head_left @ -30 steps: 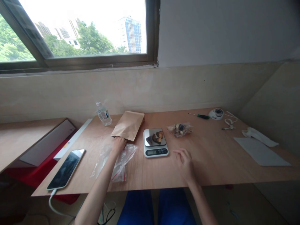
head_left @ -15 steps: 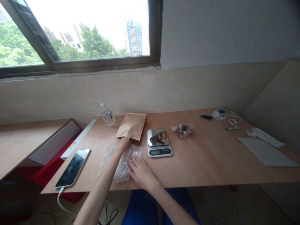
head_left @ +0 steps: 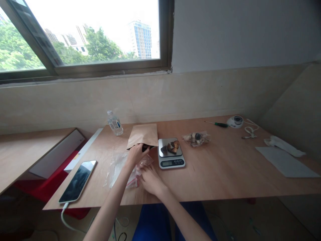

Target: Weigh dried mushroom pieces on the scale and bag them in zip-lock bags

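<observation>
My left hand (head_left: 136,154) is at the mouth of a brown kraft paper bag (head_left: 143,134), its fingers curled on the lip. The bag lies flat with its mouth toward me, and a dark gap shows by my fingertips; what is inside cannot be made out. Crumpled clear zip bags (head_left: 117,169) with red seal strips lie under my left forearm. My right hand (head_left: 150,179) is closed on the right side of these plastic bags. Just right of the paper bag, a kitchen scale (head_left: 172,163) bears several dried brown mushroom-like pieces (head_left: 173,146).
A clear bag of dried pieces (head_left: 197,138) lies right of the scale. A water bottle (head_left: 114,124) stands behind; a phone (head_left: 78,181) on a cable lies front left. Farther right are a screwdriver (head_left: 220,125), a dome camera (head_left: 235,122) and white sheets (head_left: 286,162).
The paper bag has turned and shifted slightly right, its mouth wider. My left hand has moved right along the lip. My right fingers, spread before, have drawn together on the plastic bags.
</observation>
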`<state>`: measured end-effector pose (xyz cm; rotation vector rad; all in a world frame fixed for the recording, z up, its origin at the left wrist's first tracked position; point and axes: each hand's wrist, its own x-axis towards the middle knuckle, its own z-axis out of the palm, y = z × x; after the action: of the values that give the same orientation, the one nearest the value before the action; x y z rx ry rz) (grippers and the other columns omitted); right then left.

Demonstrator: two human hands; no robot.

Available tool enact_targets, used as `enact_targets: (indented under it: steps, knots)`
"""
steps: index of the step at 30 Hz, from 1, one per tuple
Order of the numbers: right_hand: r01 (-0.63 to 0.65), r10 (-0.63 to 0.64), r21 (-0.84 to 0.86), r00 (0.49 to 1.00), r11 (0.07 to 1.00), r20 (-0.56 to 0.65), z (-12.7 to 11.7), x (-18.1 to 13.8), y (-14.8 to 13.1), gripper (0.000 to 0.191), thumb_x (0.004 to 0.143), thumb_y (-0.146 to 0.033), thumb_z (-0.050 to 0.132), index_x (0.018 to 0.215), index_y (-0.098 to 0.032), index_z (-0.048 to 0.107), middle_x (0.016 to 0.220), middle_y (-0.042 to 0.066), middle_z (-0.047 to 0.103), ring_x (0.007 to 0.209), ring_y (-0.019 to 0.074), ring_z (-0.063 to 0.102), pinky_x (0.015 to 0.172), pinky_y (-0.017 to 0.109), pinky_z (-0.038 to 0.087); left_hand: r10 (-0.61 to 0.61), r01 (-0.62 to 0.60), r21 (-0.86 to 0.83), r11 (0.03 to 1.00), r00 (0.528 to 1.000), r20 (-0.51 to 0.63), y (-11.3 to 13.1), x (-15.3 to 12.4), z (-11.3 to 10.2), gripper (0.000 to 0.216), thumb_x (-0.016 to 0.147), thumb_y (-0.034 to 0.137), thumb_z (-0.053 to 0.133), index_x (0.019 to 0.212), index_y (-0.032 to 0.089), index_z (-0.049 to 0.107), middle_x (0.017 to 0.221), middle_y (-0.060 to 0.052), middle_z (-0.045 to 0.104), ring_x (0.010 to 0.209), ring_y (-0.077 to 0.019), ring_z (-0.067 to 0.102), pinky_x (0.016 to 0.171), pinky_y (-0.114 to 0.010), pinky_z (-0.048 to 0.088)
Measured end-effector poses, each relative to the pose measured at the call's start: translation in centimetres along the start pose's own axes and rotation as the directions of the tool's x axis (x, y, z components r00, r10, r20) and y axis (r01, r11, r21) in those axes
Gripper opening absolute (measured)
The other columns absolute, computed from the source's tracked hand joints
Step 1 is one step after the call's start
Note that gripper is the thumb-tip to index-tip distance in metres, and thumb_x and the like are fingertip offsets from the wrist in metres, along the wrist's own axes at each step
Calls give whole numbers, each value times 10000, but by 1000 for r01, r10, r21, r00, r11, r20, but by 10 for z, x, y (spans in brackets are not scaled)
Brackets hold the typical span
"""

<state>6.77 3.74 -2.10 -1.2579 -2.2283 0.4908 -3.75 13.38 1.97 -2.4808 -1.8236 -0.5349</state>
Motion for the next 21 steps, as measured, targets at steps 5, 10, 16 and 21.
enact_targets:
  steps: [5, 10, 16, 21]
  knots:
    - [-149, 172, 88, 899, 985, -403, -42, -5, -1, 178, 911, -234, 410, 978, -193, 569, 968, 93, 567, 929, 238, 540, 860, 429, 439, 77, -78, -49, 996, 996, -34, -5, -19, -5, 279, 849, 403, 492, 899, 176, 647, 872, -93, 698, 814, -225, 648, 688, -284, 448]
    - [-102, 103, 27, 873, 994, -477, -49, 11, 24, 378, 850, -122, 478, 1210, -236, 502, 1179, 111, 463, 1039, 253, 515, 909, 440, 449, 251, -277, -80, 958, 938, -239, -7, -33, -6, 215, 854, 361, 501, 921, 236, 661, 867, -43, 680, 747, -164, 633, 647, -249, 457]
    - [-41, 106, 161, 903, 986, -417, -52, 22, 43, 402, 818, -20, 410, 1106, -227, 598, 1038, 68, 520, 962, 198, 578, 869, 342, 485, 371, -428, -23, 903, 807, -459, -16, -47, 1, 149, 795, 263, 577, 900, 234, 677, 846, -39, 674, 736, -151, 625, 669, -259, 496]
    - [-42, 112, 181, 912, 983, -396, -58, 31, 45, 377, 833, -21, 396, 1044, -215, 640, 987, 56, 542, 905, 170, 586, 837, 295, 472, 417, -527, 12, 850, 657, -628, -12, -55, -8, 227, 736, 193, 631, 950, 256, 671, 933, -43, 670, 769, -147, 625, 684, -265, 518]
